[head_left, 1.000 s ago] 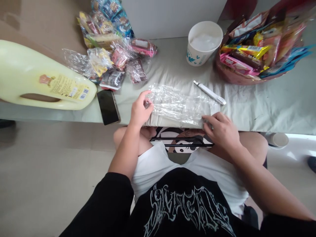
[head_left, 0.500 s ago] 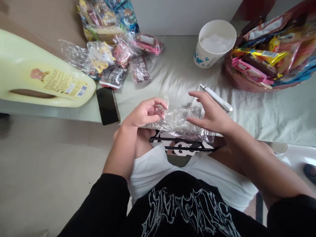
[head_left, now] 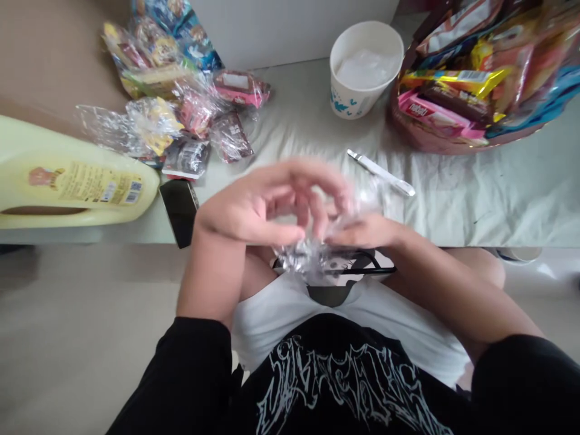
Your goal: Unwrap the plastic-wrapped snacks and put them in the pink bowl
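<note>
Crumpled clear plastic wrap [head_left: 301, 257] bunches up between my hands, lifted off the table's front edge over my lap. My right hand [head_left: 367, 231] is closed on it, and a blurred part of the film sticks up above the fingers. Raised just to the left is my left hand [head_left: 276, 208], its fingers curved and apart, smeared by motion, with the thumb stretched out above the plastic. Nothing shows inside its curl. Behind my right hand, a slim white and silver tool [head_left: 380, 172], like a craft knife, lies on the cloth.
A paper cup [head_left: 353, 90] with whitish plastic inside stands at the back. Right of it is a pink basket [head_left: 435, 139] full of packaged snacks. Wrapped snacks [head_left: 199, 112] lie back left, beside a pale yellow jug [head_left: 90, 181] and a black phone [head_left: 179, 211].
The plastic wrap, which lay flat on the table edge, is now lifted and bunched. My right hand has closed on it. My left hand has risen and moved closer to the right one.
</note>
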The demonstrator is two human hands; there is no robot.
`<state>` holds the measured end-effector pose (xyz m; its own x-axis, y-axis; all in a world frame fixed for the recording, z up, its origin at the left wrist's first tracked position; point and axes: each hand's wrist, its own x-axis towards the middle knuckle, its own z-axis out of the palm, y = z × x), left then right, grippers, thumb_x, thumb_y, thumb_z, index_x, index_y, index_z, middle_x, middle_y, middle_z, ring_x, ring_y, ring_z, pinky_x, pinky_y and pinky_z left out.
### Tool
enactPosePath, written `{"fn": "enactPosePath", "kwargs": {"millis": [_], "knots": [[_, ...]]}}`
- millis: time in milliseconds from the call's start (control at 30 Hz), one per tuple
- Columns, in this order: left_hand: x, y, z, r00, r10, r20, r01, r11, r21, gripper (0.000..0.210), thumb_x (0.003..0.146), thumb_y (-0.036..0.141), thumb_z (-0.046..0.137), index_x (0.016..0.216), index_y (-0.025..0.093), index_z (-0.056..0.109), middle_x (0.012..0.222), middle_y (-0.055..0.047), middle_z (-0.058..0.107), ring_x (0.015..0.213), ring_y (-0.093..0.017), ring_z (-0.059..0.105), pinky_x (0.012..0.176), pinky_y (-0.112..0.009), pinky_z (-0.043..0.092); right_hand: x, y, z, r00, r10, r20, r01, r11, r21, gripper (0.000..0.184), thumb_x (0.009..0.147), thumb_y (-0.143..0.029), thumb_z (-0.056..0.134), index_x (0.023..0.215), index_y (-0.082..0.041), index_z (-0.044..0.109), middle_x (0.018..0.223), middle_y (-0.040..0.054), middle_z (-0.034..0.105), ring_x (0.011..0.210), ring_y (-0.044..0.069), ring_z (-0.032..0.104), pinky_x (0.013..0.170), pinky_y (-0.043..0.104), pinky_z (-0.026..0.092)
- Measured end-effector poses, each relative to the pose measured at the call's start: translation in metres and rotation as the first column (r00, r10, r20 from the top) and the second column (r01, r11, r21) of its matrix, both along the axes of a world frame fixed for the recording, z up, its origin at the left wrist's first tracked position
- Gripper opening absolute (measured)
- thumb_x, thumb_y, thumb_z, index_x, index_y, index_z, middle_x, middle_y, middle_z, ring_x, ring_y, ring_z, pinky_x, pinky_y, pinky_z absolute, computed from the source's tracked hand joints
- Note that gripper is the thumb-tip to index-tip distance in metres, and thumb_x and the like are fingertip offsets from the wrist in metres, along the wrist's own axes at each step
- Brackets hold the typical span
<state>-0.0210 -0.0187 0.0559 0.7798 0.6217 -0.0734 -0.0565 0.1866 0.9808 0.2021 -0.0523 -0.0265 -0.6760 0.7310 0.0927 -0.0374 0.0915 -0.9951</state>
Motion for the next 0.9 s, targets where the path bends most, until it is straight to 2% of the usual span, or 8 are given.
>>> {"fn": "enactPosePath", "kwargs": {"millis": [67,133,167,267,333,533,733,900], "knots": [[0.004,0.009,-0.02,0.912,0.411,-0.003,-0.411,0.911,-0.022,0.053,0.062,0.04,0.093,0.109,0.025,0.073,0.111,-0.007,0.073,0.101,-0.028,0.075,0.086,-0.04,0.062,0.009,0.009,0.004,0.996,-0.088,-0.006,0.088,0.995,-0.044,0.019,0.089,-0.037,0.07,0.081,-0.021,0.064,0.068,-0.0027,0.064,0.059,0.011,0.058,0.058,0.027,0.049],[0.012,0.013,-0.046,0.707,0.705,0.054,-0.699,0.708,-0.1,0.056,0.081,0.067,0.069,0.114,0.021,0.07,0.121,-0.009,0.07,0.119,-0.028,0.07,0.102,-0.043,0.056,0.016,0.017,0.006,0.949,-0.312,0.048,0.315,0.944,-0.096,0.017,0.088,-0.032,0.069,0.079,-0.021,0.06,0.064,-0.0042,0.06,0.056,0.009,0.055,0.057,0.026,0.045],[0.017,0.012,-0.058,0.694,0.719,0.022,-0.706,0.687,-0.173,0.063,0.081,0.074,0.064,0.11,0.019,0.071,0.12,-0.01,0.071,0.12,-0.027,0.07,0.104,-0.042,0.055,0.017,0.021,0.006,0.902,-0.424,0.086,0.432,0.894,-0.12,0.017,0.086,-0.031,0.07,0.078,-0.021,0.059,0.064,-0.0046,0.059,0.056,0.009,0.054,0.057,0.026,0.044],[0.03,0.007,-0.083,0.848,0.526,-0.06,-0.522,0.812,-0.262,0.077,0.067,0.082,0.073,0.109,0.017,0.074,0.122,-0.014,0.075,0.119,-0.031,0.071,0.102,-0.044,0.057,0.017,0.028,0.005,0.811,-0.562,0.163,0.585,0.792,-0.177,0.018,0.081,-0.03,0.072,0.076,-0.021,0.057,0.067,-0.0045,0.058,0.058,0.009,0.057,0.059,0.027,0.046],[0.032,0.005,-0.088,0.884,0.455,-0.104,-0.467,0.865,-0.182,0.065,0.065,0.072,0.083,0.1,0.018,0.078,0.12,-0.013,0.077,0.117,-0.031,0.072,0.101,-0.042,0.056,0.014,0.031,0.003,0.827,-0.534,0.177,0.562,0.795,-0.227,0.019,0.08,-0.031,0.072,0.075,-0.021,0.056,0.066,-0.0046,0.058,0.057,0.01,0.058,0.059,0.028,0.047],[0.022,0.016,-0.089,0.84,0.52,-0.152,-0.521,0.853,0.038,0.036,0.078,0.056,0.082,0.075,0.021,0.08,0.087,-0.005,0.079,0.092,-0.02,0.073,0.091,-0.034,0.056,0.014,0.038,0.001,0.811,-0.564,0.157,0.582,0.747,-0.322,0.023,0.076,-0.032,0.076,0.085,-0.022,0.057,0.07,-0.0065,0.057,0.056,0.009,0.058,0.058,0.028,0.05],[0.025,0.018,-0.089,0.928,0.319,-0.19,-0.324,0.946,0.009,0.045,0.086,0.063,0.071,0.093,0.019,0.081,0.088,-0.006,0.077,0.083,-0.017,0.069,0.076,-0.03,0.054,0.018,0.043,-0.001,0.863,-0.469,0.186,0.504,0.823,-0.263,0.019,0.081,-0.032,0.075,0.082,-0.021,0.06,0.071,-0.0041,0.061,0.058,0.009,0.059,0.058,0.027,0.049],[0.025,0.015,-0.092,0.893,0.425,-0.147,-0.414,0.905,0.1,0.036,0.087,0.057,0.073,0.08,0.022,0.081,0.091,-0.006,0.079,0.092,-0.018,0.072,0.087,-0.033,0.056,0.02,0.04,-0.009,0.857,-0.484,0.178,0.514,0.825,-0.234,0.019,0.085,-0.031,0.073,0.094,-0.023,0.059,0.078,-0.0034,0.064,0.058,0.01,0.061,0.056,0.027,0.051]]}}
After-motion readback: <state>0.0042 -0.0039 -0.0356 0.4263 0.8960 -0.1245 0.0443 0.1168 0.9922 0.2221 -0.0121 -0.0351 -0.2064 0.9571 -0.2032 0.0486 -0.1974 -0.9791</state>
